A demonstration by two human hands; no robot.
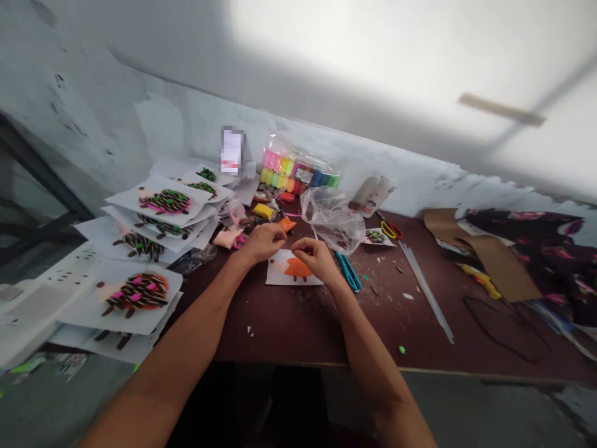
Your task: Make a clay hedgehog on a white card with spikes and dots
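Note:
A white sheet (275, 279) lies on the brown table in front of me, bearing an orange hedgehog shape (297, 267) with a pale snout and small brown feet. Over the sheet's upper left edge is my left hand (265, 242), its fingers drawn together in a pinch. My right hand (317, 258) is above the sheet's right side, covering part of it, thumb and fingers also pinched. Whatever is between the fingertips of either hand is too small to make out. Just beyond my left hand lies an orange clay packet (286, 224).
Stacked hedgehog pictures (135, 295) stand at the left. Behind are a pack of coloured clay (298, 171), a crumpled plastic bag (333, 221) and a phone (232, 150). To the right lie a teal tool (348, 272), scissors (392, 229), glue sticks (426, 292) and cardboard (501, 264).

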